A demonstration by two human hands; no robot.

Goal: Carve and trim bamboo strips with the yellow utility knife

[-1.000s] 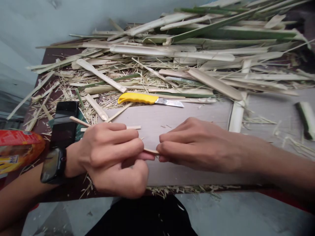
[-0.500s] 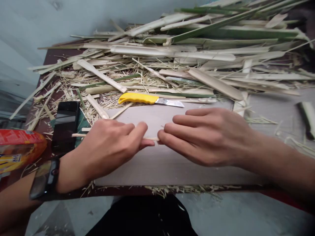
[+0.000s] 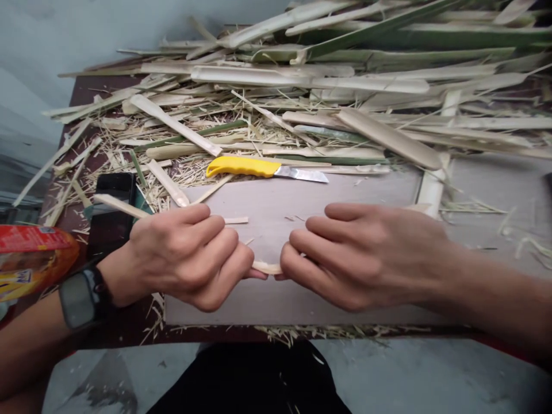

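Note:
A thin, pale bamboo strip (image 3: pixel 266 268) spans the gap between my two hands, bowed slightly where it shows. My left hand (image 3: pixel 185 253) is closed around it, and the strip's far end sticks out past the wrist side, over the phone. My right hand (image 3: pixel 357 256) pinches the other end, with fingers curled; that end is hidden in the fingers. Both hands are just above a light board (image 3: pixel 276 302). Beyond them lies a knife (image 3: pixel 245 167) with a yellow handle, its blade pointing right.
Bamboo strips and shavings (image 3: pixel 194 123) are heaped across the back of the dark red table (image 3: pixel 88 89). At the left are a black phone (image 3: pixel 110 227) and a red and yellow package (image 3: pixel 34 259). Small slivers (image 3: pixel 295 218) lie on the board.
Both hands have come down a little towards me. The strip now bends between them, and its left end has risen. A small piece shows on the board beside my left hand.

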